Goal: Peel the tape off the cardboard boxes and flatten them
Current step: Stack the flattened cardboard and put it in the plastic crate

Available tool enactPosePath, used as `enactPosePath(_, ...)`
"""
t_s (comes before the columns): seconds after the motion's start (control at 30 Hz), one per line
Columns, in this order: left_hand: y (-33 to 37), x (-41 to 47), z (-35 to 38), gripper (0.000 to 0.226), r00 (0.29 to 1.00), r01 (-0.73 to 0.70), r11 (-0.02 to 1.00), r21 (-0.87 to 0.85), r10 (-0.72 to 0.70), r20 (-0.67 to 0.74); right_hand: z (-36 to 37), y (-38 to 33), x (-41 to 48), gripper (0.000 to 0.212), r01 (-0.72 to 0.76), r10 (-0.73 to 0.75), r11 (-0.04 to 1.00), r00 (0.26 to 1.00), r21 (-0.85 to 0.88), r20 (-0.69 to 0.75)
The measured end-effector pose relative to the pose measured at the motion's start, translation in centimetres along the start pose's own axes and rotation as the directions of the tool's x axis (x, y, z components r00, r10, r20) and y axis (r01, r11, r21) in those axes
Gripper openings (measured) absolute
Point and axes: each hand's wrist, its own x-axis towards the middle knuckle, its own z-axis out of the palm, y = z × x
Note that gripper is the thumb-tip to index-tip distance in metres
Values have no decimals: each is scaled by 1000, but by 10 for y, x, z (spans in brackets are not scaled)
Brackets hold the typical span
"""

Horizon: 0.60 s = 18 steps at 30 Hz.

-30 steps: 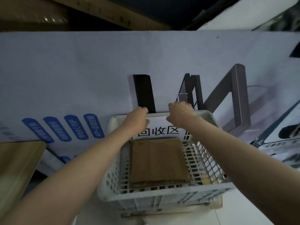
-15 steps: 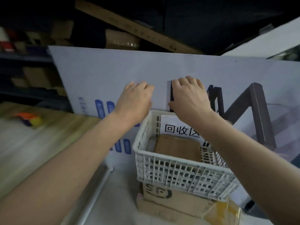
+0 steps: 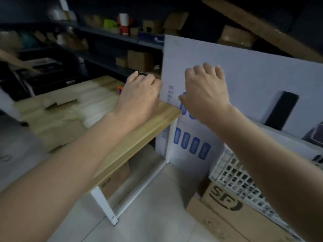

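Over the bench corner: the left hand (image 3: 139,95) hovers back-up, fingers loosely curled with nothing seen in them; a dark shape by its thumb is too blurred to name.
Before the white carton: the right hand (image 3: 206,91) is raised in front of the printed face of the white carton (image 3: 253,81), fingers bent and holding nothing; I cannot tell whether they touch it.
Hands: just beside each other but apart, with the carton's left edge between them.
White carton: stands on edge, leaning, behind the bench's end.
Bench (image 3: 139,137): wooden top on white legs; a flat cardboard piece (image 3: 59,103) lies on its far left, blurred.
Crate (image 3: 236,175): white lattice, low right, resting on a brown SF box (image 3: 227,203) on the floor.
Shelves (image 3: 113,34): dark, at the back, carrying small boxes.
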Motion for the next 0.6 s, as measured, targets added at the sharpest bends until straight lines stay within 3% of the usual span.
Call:
enactPosePath(0.3,-242,-115,-2,35,965,232,970,66,-238,106,10,-274,69,46,162,-172,975,984,154,51)
enactPosePath(0.6,-377,-141,56,33,929,301,954,9,-295,223,60,-395,125,54,137,-187,961,962,240,197)
